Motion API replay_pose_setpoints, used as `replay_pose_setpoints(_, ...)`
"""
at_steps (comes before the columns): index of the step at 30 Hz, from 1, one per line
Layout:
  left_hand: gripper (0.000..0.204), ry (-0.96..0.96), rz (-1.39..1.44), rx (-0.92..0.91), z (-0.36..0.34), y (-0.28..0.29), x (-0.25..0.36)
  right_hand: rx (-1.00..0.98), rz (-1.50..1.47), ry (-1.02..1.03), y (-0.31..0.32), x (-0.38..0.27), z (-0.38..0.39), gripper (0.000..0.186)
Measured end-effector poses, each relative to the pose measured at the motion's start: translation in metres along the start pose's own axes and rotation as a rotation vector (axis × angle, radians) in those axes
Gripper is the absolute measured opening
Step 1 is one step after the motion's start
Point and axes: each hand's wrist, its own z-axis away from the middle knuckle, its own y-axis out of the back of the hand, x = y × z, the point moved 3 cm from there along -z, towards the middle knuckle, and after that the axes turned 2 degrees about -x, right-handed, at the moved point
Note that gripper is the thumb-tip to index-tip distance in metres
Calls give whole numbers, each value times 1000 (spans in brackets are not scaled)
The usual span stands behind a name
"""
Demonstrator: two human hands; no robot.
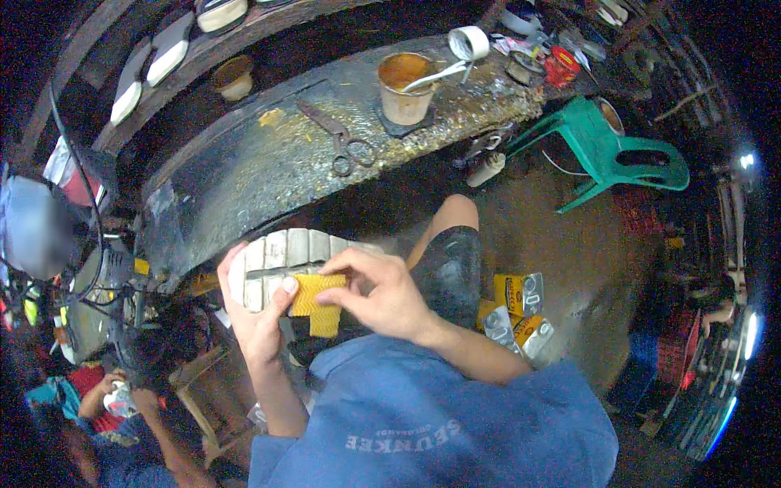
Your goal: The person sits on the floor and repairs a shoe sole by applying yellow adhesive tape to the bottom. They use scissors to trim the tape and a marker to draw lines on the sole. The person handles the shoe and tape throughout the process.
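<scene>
A shoe (281, 248) with a dirty white, grooved sole is turned sole up in front of my body. My left hand (259, 329) grips it from the left, fingers wrapped round its end and the thumb pressing a yellow, ridged piece of rubber (321, 297) against the sole. From the other side, my right hand (386, 293) is closed, its thumb and fingers pinching the right part of that yellow piece. One strip of the rubber hangs down below the sole's edge. The shoe's upper is mostly hidden beneath.
Across the worn bench (244, 171) lie rusty scissors (338, 138), a glue-stained tub (405, 106) with a white-handled tool, and a tape roll (469, 42). A green plastic chair (602, 150) stands at right, near yellow packages (525, 317). Lower left, another person's hands hold a shoe (122, 400).
</scene>
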Motion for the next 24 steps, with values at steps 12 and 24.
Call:
replay_pose_setpoints(12,81,182,-38,-196,-15,2,-4,417,-526,-20,84,54,-91,23)
replay_pose_setpoints(24,85,175,19,-289,-18,-51,-32,821,-226,124,125,107,-73,13)
